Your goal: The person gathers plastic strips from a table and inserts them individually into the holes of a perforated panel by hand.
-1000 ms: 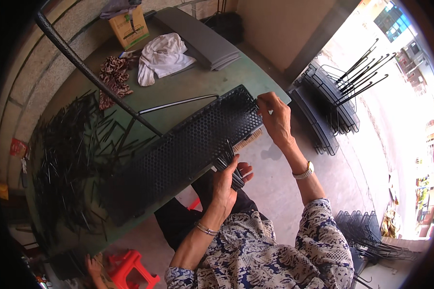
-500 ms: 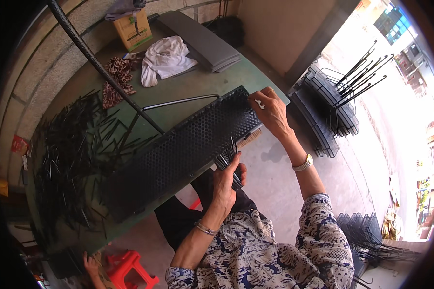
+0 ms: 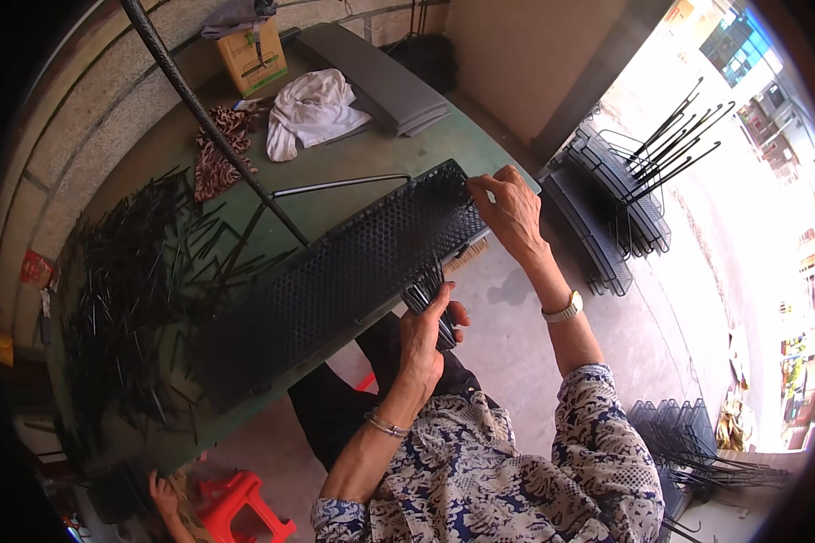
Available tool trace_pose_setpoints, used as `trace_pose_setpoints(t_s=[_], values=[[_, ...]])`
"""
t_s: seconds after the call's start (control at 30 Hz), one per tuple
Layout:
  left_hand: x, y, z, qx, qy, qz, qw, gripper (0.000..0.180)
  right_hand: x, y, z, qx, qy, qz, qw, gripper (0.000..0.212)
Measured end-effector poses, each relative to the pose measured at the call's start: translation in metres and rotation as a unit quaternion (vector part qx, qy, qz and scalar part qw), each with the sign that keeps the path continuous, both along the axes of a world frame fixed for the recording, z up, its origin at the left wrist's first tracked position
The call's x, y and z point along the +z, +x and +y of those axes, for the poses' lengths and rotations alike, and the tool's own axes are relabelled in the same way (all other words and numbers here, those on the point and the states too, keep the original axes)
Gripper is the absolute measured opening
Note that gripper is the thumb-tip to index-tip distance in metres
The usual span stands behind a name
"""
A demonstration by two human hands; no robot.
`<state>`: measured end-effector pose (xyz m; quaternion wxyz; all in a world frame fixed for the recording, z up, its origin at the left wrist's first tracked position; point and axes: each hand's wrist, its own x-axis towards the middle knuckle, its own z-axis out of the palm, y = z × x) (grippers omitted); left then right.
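A long black perforated metal shelf tray (image 3: 335,271), with a raised rim and a hooked bar, lies slantwise across the green table. My left hand (image 3: 423,335) is closed round a bundle of thin black strips (image 3: 423,291) just below the tray's near edge. At the tray's far right end, my right hand (image 3: 509,208) pinches with thumb and forefinger against the rim. What sits between those fingertips is too small and hidden to name.
A heap of loose black strips (image 3: 122,299) covers the table's left side. Behind lie a white cloth (image 3: 312,109), a patterned cloth (image 3: 224,149), grey sheets (image 3: 376,81) and a carton (image 3: 252,56). Stacked black racks (image 3: 598,208) stand right; a red stool (image 3: 244,507) and another person's hand (image 3: 163,493) are lower left.
My right hand stays at the tray's end, its fingers turned slightly and drawn closer together at the rim. The tray's hooked bar appears shifted slightly to the right. My left hand keeps its bundle.
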<state>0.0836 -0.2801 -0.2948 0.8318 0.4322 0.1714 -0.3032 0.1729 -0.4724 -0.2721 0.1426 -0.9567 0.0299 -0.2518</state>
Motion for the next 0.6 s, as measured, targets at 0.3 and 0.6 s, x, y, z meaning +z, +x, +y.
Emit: trace_pose_setpoints(t_s=[0.3, 0.6], values=[[-0.004, 0.000, 0.003, -0.009, 0.009, 0.010, 1.000, 0.027, 0.020, -0.030, 0.016, 0.097, 0.212, 0.183, 0.955, 0.025], [0.004, 0.001, 0.001, -0.069, 0.055, 0.001, 0.996, 0.028, 0.010, -0.055, 0.021, 0.201, 0.463, 0.318, 0.802, 0.019]])
